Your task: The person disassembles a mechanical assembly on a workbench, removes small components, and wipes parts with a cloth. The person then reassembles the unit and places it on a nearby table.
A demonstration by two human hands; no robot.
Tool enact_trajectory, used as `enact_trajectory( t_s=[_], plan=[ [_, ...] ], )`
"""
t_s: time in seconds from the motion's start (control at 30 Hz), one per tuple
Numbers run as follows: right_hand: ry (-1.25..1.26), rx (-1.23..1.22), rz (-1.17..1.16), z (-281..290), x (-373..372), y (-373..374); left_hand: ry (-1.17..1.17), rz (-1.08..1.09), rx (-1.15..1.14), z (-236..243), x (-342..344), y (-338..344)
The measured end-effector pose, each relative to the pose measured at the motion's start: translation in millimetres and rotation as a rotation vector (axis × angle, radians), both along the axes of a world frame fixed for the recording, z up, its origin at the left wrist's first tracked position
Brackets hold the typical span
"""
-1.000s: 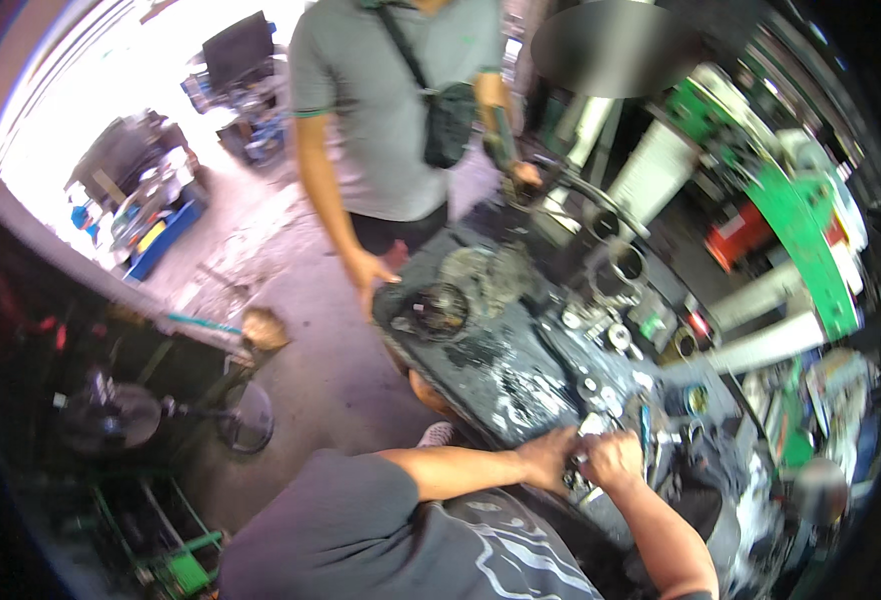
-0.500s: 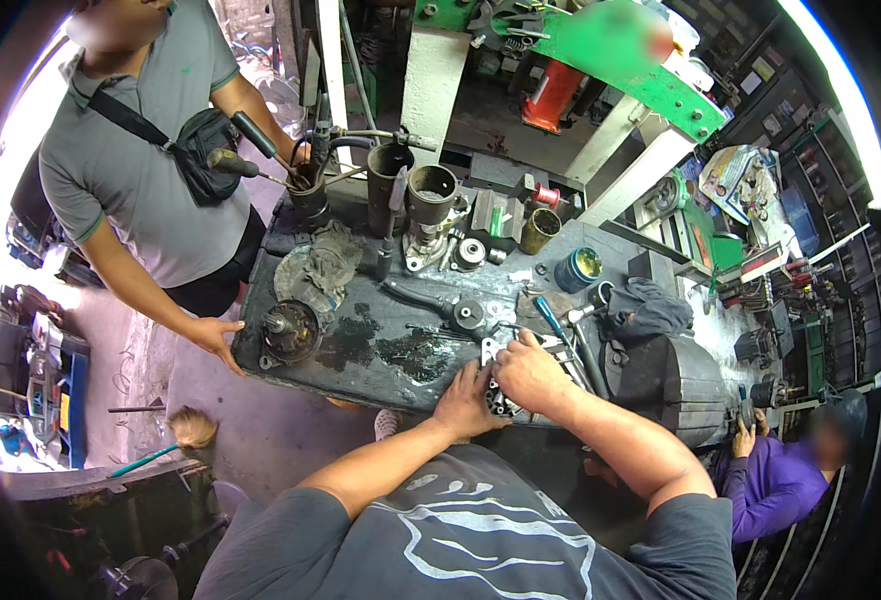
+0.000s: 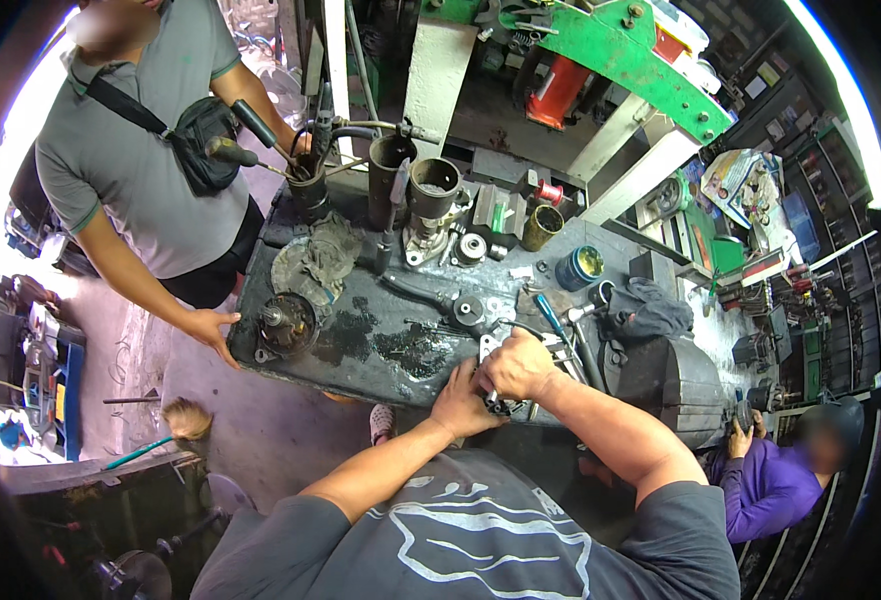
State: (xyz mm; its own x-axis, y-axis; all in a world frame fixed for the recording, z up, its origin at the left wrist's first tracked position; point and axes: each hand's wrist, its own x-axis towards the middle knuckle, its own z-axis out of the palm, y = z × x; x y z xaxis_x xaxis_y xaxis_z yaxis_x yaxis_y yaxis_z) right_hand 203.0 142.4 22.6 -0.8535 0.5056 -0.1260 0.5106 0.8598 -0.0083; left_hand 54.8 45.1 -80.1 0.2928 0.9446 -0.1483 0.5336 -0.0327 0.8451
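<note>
At the bench's near edge, my left hand [image 3: 464, 405] is wrapped round a small metal machine part [image 3: 489, 346], whose pale flange and darker lower end show between my hands. Over that part curls my right hand [image 3: 518, 367], its fingers closed and pressed down; whatever is in them is hidden. Just beyond lies a dark round-headed part with a long handle [image 3: 466, 312]. Right of my hands rest a blue-handled tool [image 3: 549, 314] and a hammer [image 3: 586, 345] with a dark handle.
The black workbench [image 3: 361, 385] has oily patches. A hub-like part [image 3: 287, 325] and a grey rag [image 3: 316, 260] lie left, metal cylinders [image 3: 434, 185] at the back, a dark casing [image 3: 651, 385] right. One person [image 3: 161, 170] stands left, another in purple [image 3: 776, 485] works right.
My right hand has turned and shifted slightly left and down over the metal part, its fingers curling in more. My left hand stays round the part.
</note>
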Motion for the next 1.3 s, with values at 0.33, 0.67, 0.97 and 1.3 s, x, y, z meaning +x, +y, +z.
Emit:
enact_trajectory(
  t_s=[0.33, 0.67, 0.97, 1.3],
  plan=[
    [-0.286, 0.006, -0.164, 25, -9, -12, 0.069, 0.049, 0.163, -12, 6, -4],
    [-0.260, 0.103, 0.515, 33, 3, 19, 0.088, 0.043, 0.139, -1, 0, -3],
    [-0.122, 0.013, 0.426, 1, 1, 27, 0.024, 0.121, 0.199, -12, 6, -7],
    [-0.037, 0.014, 0.124, 3, 0, 8, 0.049, 0.112, 0.026, -5, 10, -5]
  ],
)
